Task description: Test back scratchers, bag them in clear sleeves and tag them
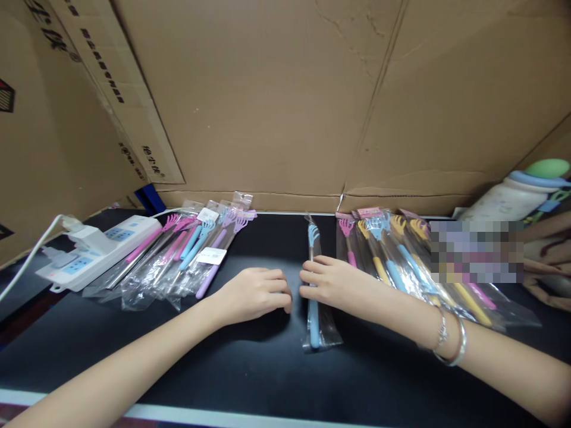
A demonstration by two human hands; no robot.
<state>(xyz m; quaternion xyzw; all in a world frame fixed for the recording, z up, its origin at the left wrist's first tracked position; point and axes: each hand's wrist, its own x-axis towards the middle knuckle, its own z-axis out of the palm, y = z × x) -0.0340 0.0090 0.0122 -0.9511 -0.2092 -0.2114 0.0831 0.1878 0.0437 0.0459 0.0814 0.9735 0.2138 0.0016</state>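
Observation:
In the middle of the black table lies a light-blue back scratcher (314, 324) in a clear plastic sleeve, its claw end pointing away from me. My right hand (328, 279) is closed over its shaft, fingers curled across the sleeve. Just left of it, my left hand (256, 295) hovers low or rests on the table with its fingers curled in. Its palm side is hidden, so I cannot see whether anything is in it. Beyond that hand is a group of bagged back scratchers (196, 238) in pink, blue and purple, some bearing white labels.
More bagged back scratchers (395, 261) in pink, yellow and blue spread under and beyond my right forearm. A white power strip (102, 246) with plugs sits at left. Cardboard (267, 107) walls the back. A pale bottle (504, 199) and a partly pixelated person's hand (551, 252) are at right.

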